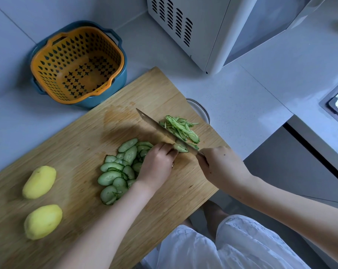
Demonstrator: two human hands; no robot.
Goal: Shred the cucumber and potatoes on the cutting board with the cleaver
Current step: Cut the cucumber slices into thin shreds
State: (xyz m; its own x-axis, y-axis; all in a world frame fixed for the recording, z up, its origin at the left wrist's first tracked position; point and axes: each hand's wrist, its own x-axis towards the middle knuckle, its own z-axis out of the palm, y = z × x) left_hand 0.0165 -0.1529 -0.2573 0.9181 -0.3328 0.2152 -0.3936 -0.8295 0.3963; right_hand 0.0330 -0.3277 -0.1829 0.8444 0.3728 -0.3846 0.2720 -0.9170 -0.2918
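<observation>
On the wooden cutting board [82, 136] lies a fanned pile of cucumber slices [117, 171]. My left hand [158, 164] presses curled fingers on a few stacked slices [180, 147] right against the cleaver [154, 127]. My right hand [220, 166] grips the cleaver's handle, the blade edge down on the slices. Beyond the blade sits a heap of cucumber shreds [181, 127]. Two peeled yellow potatoes [39, 181] [43, 221] lie at the board's left end.
An orange colander in a blue basin [77, 65] stands behind the board. A white appliance [212, 30] is at the back right. A glass bowl's rim [201, 109] peeks from under the board's right edge. The counter edge drops off at right.
</observation>
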